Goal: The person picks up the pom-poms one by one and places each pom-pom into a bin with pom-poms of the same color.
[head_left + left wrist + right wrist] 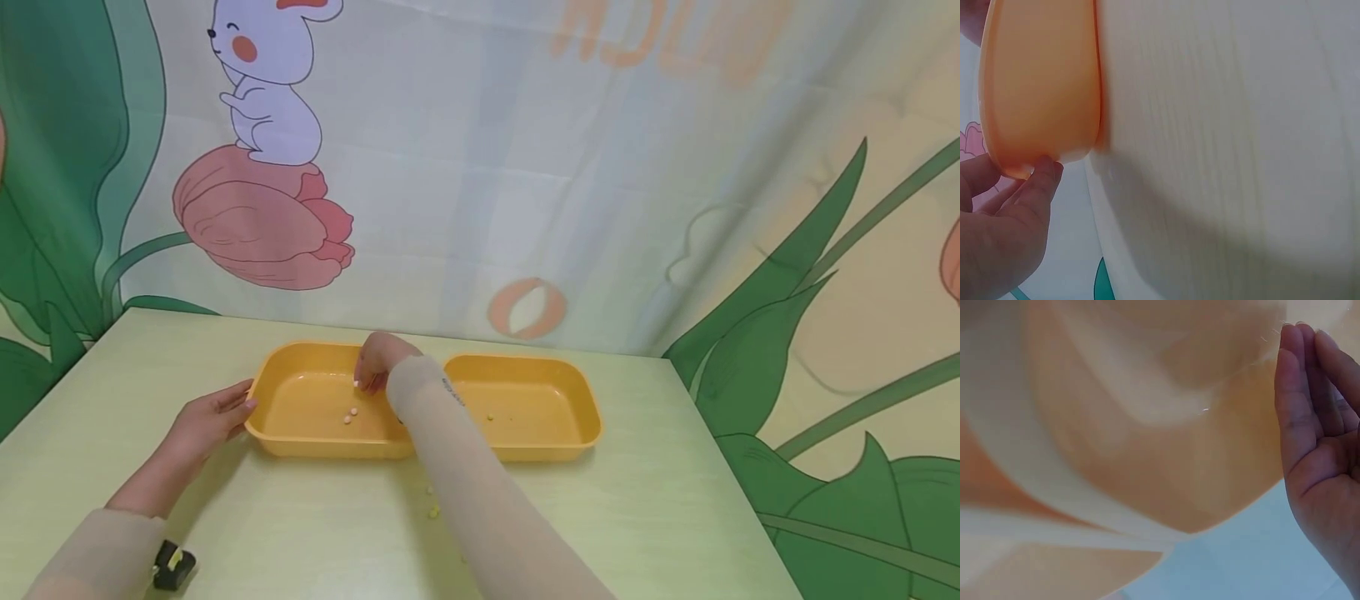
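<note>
A yellow plastic tray (330, 450) stands on the table, with a second yellow tray (543, 454) to its right. At the left tray's end, my left hand (208, 423) grips the rim between thumb and fingers. My right hand (382, 360) reaches down inside the same tray near its back wall, fingertips drawn together. A tiny white piece (356, 383) shows beside those fingertips; I cannot tell whether they pinch it. Two small pale pellets (350, 416) lie on the tray's floor. In the right wrist view the right hand's fingers (1297, 406) are nearly straight.
A small yellow pellet (491, 417) lies in the right tray. Several yellowish pellets (433, 512) are on the table in front, partly behind the right forearm. A small black device (174, 567) sits by the left sleeve. A printed curtain (450, 167) hangs behind the table.
</note>
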Demonstrator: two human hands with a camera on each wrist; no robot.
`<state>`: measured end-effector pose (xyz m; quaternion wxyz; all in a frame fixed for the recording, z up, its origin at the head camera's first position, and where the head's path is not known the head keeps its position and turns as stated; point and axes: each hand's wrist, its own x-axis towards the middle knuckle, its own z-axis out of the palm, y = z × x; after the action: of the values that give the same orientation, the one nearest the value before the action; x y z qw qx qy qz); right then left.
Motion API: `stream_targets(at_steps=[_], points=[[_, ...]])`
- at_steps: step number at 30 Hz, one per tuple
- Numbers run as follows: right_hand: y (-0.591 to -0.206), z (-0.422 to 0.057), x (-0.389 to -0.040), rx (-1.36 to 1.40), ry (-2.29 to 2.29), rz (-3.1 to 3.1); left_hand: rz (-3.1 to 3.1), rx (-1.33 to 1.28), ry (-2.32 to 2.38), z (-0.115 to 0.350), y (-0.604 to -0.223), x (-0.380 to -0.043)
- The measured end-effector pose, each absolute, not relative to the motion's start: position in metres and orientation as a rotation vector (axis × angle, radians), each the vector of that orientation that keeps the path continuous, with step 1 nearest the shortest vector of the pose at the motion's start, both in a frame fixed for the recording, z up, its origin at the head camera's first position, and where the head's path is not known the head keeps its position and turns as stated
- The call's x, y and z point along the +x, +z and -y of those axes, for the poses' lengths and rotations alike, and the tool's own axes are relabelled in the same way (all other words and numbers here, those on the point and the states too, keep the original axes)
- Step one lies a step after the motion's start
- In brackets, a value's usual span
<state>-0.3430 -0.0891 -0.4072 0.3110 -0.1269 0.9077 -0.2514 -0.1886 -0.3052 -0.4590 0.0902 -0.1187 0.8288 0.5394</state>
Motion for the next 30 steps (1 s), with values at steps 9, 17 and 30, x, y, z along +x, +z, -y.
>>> stream_targets(at_steps=[9,17,30], points=[[-0.407,0.095,-0.337,-0.241,-0.422,-2.501,-2.456,-0.366,1.599,0.307,-0.461,-0.188],[-0.407,0.092,-0.336,-0.315,-0.293,-2.515,-2.455,-0.385,1.607,0.307,-0.461,-0.189],[-0.401,0.084,-0.341,-0.356,-0.31,-2.432,-2.443,-0.399,1.624,0.306,-0.461,-0.19]])
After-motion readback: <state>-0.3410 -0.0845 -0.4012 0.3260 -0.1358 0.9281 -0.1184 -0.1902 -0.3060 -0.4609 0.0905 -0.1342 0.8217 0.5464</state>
